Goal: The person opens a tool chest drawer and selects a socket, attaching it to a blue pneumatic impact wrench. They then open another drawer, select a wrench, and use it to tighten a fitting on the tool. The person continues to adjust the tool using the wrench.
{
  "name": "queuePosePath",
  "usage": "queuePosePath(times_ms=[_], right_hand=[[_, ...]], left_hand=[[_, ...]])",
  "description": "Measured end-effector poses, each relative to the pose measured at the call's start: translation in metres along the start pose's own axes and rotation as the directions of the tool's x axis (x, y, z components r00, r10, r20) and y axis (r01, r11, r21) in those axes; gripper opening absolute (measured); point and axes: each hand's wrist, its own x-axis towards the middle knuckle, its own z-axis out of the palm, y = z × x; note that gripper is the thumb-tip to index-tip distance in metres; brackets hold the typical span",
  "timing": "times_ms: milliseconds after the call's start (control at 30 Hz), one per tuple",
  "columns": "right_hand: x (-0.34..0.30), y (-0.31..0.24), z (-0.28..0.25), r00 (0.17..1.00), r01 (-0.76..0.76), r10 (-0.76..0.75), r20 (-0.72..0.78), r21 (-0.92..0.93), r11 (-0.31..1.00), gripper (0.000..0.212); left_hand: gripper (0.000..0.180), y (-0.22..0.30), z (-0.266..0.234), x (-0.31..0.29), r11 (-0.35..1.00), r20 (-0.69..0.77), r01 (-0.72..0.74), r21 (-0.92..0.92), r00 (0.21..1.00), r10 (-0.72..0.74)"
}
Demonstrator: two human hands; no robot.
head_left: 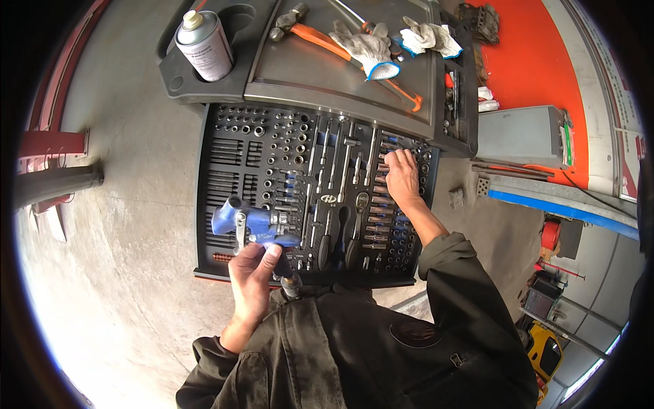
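My left hand [251, 283] is closed around a blue air gun [257, 221] with metal fittings, held above the near left part of an open tool drawer [201, 198]. A metal coupling [291, 285] hangs below that hand, close to my dark jacket. At the drawer's right side, my right hand [402, 176] reaches down with curled fingers among a column of long sockets [379, 219]. Whatever its fingertips grip is hidden. Between my hands lie ratchets [355, 232] and extension bars [329, 153] in a black foam insert. Bits [223, 180] and small sockets [298, 148] fill its left part.
On the cabinet top [293, 68] beyond the drawer lie an orange-handled hammer [320, 42] and work gloves [368, 49]. A spray can [204, 48] stands at the far left. Right of the cabinet are a grey box [521, 136] and a blue-edged beam [565, 208].
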Motion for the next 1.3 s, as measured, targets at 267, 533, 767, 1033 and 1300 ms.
queuePosePath(times_ms=[267,533,767,1033,1300], right_hand=[[-0.001,-0.003,-0.004,1.000,0.020,-0.020,-0.010,0.022,1.000,0.027],[0.002,0.000,-0.003,1.000,-0.020,0.018,0.025,0.070,0.997,0.025],[0.005,-0.009,-0.007,0.999,-0.025,0.024,0.027,0.016,1.000,0.025],[0.007,0.000,-0.007,1.000,0.003,-0.003,0.029,0.015,1.000,0.023],[0.011,-0.009,-0.022,0.995,0.004,-0.007,0.104,0.036,0.999,0.021]], left_hand=[[0.023,-0.004,-0.006,-0.001,0.999,0.033,-0.017,0.043,0.999,0.015],[0.023,-0.003,-0.007,-0.002,0.999,0.044,-0.025,0.037,0.999,0.023],[0.023,-0.009,-0.012,-0.002,0.998,0.035,-0.015,0.054,0.999,0.013],[0.022,-0.003,-0.009,-0.003,0.997,0.036,-0.026,0.071,0.999,0.024],[0.023,-0.005,-0.011,0.000,0.999,0.046,0.006,0.033,0.999,-0.007]])
